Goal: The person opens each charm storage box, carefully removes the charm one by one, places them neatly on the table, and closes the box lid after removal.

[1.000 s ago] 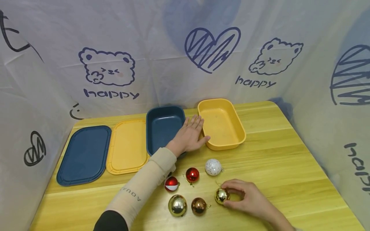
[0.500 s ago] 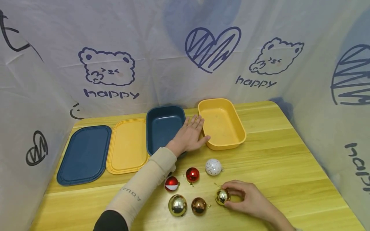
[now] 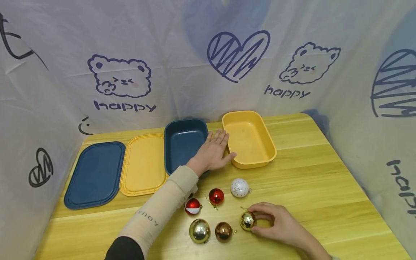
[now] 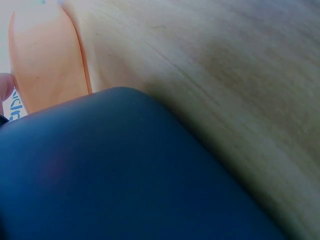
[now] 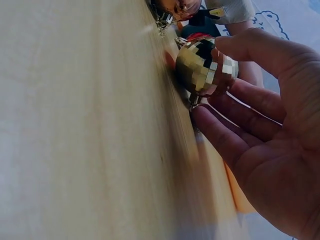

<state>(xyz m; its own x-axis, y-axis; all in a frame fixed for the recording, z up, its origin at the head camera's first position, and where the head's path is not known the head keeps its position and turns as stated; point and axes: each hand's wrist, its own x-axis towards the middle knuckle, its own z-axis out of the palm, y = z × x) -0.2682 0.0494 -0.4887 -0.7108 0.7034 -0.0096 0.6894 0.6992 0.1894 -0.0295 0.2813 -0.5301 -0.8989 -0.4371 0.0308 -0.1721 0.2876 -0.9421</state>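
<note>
Clearly, the right hand [image 3: 282, 224] pinches the faceted gold ball [image 3: 247, 221] in its grip, thumb on one side, fingers on the other, so the ball sits at the fingertips, out from the palm. Whether it touches the counter [image 3: 325, 180] I cannot tell. Just left lies the brown ball [image 3: 223, 232]. The left hand's [image 3: 212, 153] grip is outstretched, between the blue box [image 3: 185, 142] and yellow box [image 3: 248, 144].

Bench [image 3: 318, 173]: yellow wood grain. Along far side, left to right: blue lid [image 3: 95, 175], yellow lid [image 3: 144, 164], blue box [image 3: 185, 142], yellow box [image 3: 250, 144]. Nearer, loosely grouped: white ball [image 3: 239, 188], red ball [image 3: 216, 196], red-white ball [image 3: 193, 206], plain gold ball [image 3: 199, 231], brown ball [image 3: 223, 232].
</note>
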